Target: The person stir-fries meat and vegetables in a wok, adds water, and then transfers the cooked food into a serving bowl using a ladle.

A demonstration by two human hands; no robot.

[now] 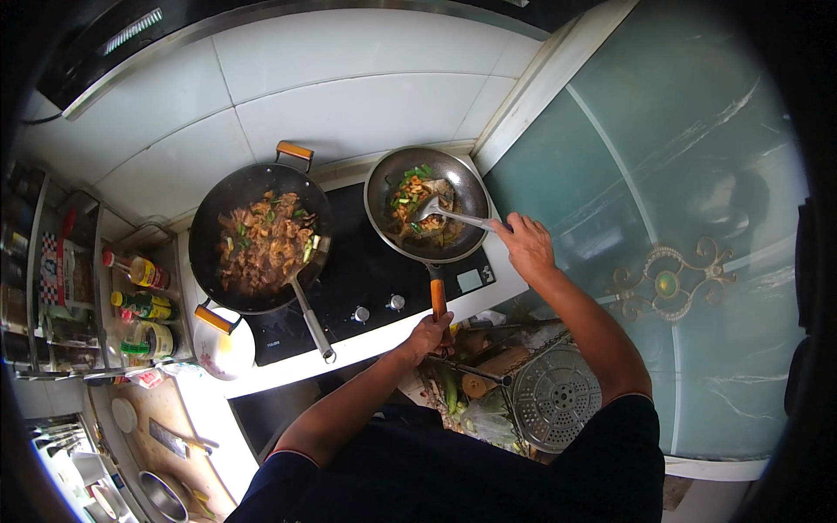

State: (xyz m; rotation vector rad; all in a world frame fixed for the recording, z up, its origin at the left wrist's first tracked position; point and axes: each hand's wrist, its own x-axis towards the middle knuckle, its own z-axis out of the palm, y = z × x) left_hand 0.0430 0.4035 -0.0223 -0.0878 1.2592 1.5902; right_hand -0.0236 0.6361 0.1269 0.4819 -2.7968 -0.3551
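My left hand [428, 337] grips the wooden handle [437, 295] of a dark frying pan [474, 189] on the right side of the cooktop [353, 261]. In that pan lie a fish [439, 191], chopped green onion [417, 172] and brown bits. My right hand [528, 245] is closed around the grey handle of a metal spatula [433, 208], whose blade rests in the food. On the left stands a large black wok [206, 245] full of browned meat pieces [261, 242] with green onion. Another metal turner [310, 317] leans in it, untouched.
A white bowl [242, 363] sits beside the wok. Bottles [147, 271] fill the rack at left. A cleaver [173, 439] lies on a wooden cutting board [140, 418]. Below my arms are vegetables and a perforated steamer tray [556, 392]. A frosted glass door [621, 163] closes the right side.
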